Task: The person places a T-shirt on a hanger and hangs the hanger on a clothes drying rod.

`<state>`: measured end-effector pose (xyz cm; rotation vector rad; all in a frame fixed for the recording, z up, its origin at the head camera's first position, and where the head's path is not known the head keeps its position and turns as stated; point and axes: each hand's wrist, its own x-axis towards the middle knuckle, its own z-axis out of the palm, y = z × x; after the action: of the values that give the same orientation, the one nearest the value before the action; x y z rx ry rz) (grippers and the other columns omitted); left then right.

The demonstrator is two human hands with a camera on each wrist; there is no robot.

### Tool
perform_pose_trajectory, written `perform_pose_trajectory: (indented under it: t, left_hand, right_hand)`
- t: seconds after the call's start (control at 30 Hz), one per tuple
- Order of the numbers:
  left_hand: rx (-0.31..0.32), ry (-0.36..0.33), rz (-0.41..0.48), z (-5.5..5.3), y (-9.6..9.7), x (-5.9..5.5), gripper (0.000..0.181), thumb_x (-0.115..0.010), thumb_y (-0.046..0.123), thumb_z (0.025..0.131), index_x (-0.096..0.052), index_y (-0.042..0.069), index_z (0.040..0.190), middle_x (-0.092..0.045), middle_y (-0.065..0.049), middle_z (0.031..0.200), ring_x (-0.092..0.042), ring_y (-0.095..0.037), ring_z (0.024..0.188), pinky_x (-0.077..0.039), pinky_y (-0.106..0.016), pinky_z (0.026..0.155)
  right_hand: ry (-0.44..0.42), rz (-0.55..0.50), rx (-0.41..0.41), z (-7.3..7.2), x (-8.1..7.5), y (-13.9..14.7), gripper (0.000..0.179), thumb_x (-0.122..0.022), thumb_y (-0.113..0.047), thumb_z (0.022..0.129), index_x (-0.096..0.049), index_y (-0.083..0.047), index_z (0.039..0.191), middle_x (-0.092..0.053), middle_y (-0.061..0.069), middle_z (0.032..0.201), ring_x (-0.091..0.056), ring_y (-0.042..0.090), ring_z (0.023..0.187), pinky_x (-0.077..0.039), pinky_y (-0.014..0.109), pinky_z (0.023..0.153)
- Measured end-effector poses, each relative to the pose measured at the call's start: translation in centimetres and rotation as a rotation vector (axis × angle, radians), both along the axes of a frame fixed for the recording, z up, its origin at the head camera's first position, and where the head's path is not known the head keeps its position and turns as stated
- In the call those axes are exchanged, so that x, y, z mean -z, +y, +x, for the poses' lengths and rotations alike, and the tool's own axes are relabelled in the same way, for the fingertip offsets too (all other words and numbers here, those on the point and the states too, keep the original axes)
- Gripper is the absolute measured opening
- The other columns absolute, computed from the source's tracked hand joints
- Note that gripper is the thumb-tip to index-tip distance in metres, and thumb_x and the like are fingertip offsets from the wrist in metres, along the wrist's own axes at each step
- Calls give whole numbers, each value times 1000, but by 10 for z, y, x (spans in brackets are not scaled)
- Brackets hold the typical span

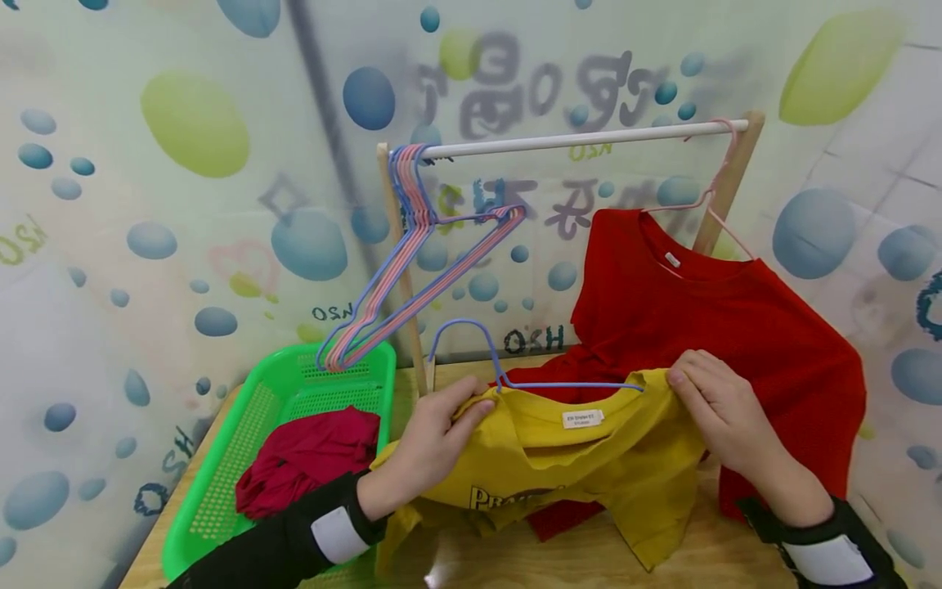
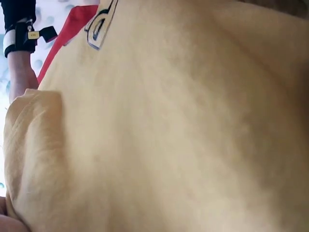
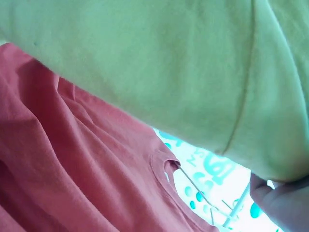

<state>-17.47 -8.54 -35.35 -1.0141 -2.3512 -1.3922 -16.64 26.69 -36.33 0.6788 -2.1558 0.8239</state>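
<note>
A yellow T-shirt (image 1: 559, 458) with a white neck label and dark lettering is held up between both hands in the head view. My left hand (image 1: 430, 442) pinches its left shoulder, thumb on top. At the opposite shoulder, my right hand (image 1: 724, 409) grips the fabric. A blue hanger (image 1: 567, 384) sits in the shirt's neck, its hook standing out at the left and its lower part hidden inside. Yellow cloth (image 2: 159, 125) fills most of the left wrist view. In the right wrist view the shirt (image 3: 159, 72) looks greenish, with fingers (image 3: 285, 203) at its edge.
Behind the right hand, a red shirt (image 1: 706, 327) hangs on a pink hanger (image 1: 724, 172) from the rack's white rod (image 1: 581, 141). Several blue and pink hangers (image 1: 419, 245) cluster at the rod's left end. A green basket (image 1: 221, 458) at left contains dark red cloth (image 1: 312, 458).
</note>
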Motion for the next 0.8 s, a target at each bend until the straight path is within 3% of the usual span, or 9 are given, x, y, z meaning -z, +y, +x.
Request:
perform_pose_trajectory:
  t: [0.17,0.37,0.8]
  left_hand:
    - [-5,-23,3,0,1,-1,16,-54,20,107,-61,11,96,-41,8,72,-39,-4,61,-37,-24,61]
    - [0,-37,1,-1,3,-1,16,-54,20,107,-63,10,97,-42,7,72,-40,-5,62,-37,-24,61]
    - [3,-40,19,0,7,2,17,-55,21,106,-64,11,96,-42,8,71,-41,-6,62,-36,-23,60]
  right_hand:
    - [99,152,62,-1,-3,-3,21,-63,2,96,-64,-13,81,-59,-7,81,-45,8,82,-33,26,75]
    - [136,276,143,-1,-4,-10,16,-66,-8,96,-64,-11,80,-58,-4,77,-47,15,79,-32,30,73]
    - [162,320,151,2,0,-23,31,-56,-24,105,-71,-7,84,-66,2,81,-56,20,77,-42,38,74]
